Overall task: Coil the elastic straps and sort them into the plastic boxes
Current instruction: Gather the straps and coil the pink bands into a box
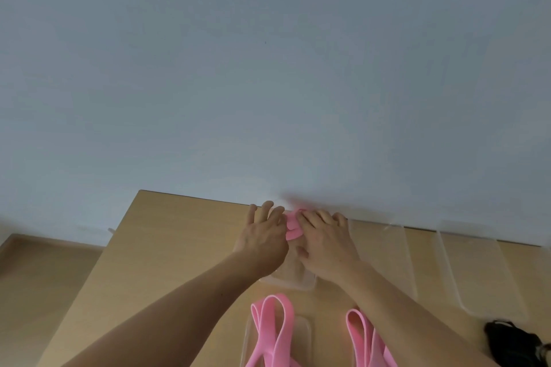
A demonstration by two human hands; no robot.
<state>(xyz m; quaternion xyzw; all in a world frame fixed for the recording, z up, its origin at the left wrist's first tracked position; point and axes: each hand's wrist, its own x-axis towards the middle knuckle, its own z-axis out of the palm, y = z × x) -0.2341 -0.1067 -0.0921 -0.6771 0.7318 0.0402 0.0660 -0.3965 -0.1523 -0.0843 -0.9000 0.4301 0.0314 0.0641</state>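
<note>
Coiled strap: a pink coiled strap (292, 228) sits at the table's far edge, at 12 o'clock from the viewer, over the far end of a clear plastic box (298, 282). Fingers cover much of it.

Left hand: the left hand (262, 237) is at 9 o'clock from the coil. Its fingers are spread and nearly straight, with the tips at the coil's left edge. The thumb is hidden.

Right hand: the right hand (325, 240) is at 3 o'clock from the coil. Its fingers lie fairly flat over the coil's right side and press on it rather than curl round it.

Loose straps: one uncoiled pink strap (286, 313) lies at 6 o'clock from the coil, draped over a second clear box (302, 334). Another pink strap (369, 340) lies at 5 o'clock, beside the right forearm.

Spare containers: two more clear plastic trays (384, 259) (477, 274) stand side by side at 3 to 4 o'clock.

Other: a black object (512, 343) lies at 4 o'clock near the frame corner, too dark to identify.

Surroundings: the wooden table (167, 247) stands against a pale blue-grey wall (268, 68).
</note>
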